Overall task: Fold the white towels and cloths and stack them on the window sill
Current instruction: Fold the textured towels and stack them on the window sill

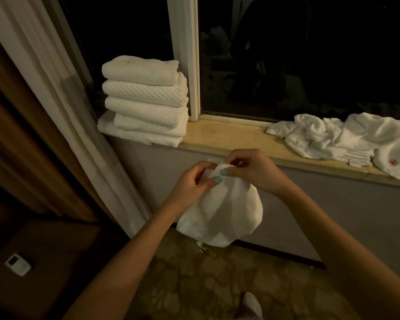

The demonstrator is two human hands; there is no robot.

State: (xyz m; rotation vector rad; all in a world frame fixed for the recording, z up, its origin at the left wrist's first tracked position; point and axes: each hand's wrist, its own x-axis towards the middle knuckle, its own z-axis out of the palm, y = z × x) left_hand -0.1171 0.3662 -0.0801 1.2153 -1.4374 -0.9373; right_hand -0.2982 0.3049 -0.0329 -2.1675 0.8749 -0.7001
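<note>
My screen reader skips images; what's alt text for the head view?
A left hand and right hand pinch the top of a white cloth hanging before a window sill. On the sill, folded white towels are stacked at left; crumpled white cloths lie at right.

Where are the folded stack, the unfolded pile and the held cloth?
folded stack (143,102), head view, front of a middle towel.
unfolded pile (328,137), head view, crumpled middle.
held cloth (224,211), head view, hanging lower part.
</note>
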